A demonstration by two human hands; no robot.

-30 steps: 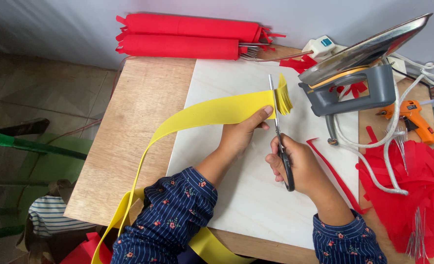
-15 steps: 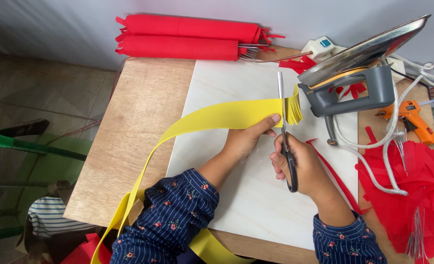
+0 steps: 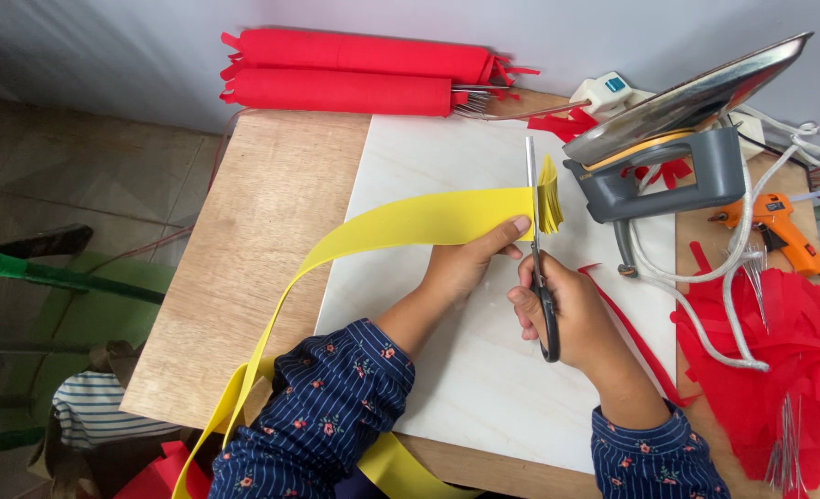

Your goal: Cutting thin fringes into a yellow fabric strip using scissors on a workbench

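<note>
We see the left hand (image 3: 465, 268) pinching a long yellow paper strip (image 3: 410, 225) near its far end, thumb on top, fingers under. The strip lies across the white board (image 3: 447, 388), curves off the near-left table edge and hangs down past the left sleeve (image 3: 327, 407). Its far end is already cut into a short fringe (image 3: 549, 196).

The right hand (image 3: 567, 310) is closed through the black handles of the scissors (image 3: 536, 245). The blades point away from us and look nearly closed, set against the strip just short of the fringe. The two hands are just beside each other.

Around the work:
- Grey and yellow clothes iron (image 3: 678, 139) tipped up on its heel, just right of the fringe, closest obstacle to the blade tips.
- White cord (image 3: 733, 268) loops from the iron across the right side of the board.
- Red paper strip (image 3: 636, 333) lies just right of the right hand.
- Orange glue gun (image 3: 779, 231) further right, well apart from the hands.
- Red fringed paper heap (image 3: 789, 360) at the right edge, with thin wires on it.
- Two red paper rolls (image 3: 354, 74) at the far edge of the wooden table (image 3: 253, 249), by the wall.
- Green bar (image 3: 59, 275) on the floor side, left.
</note>
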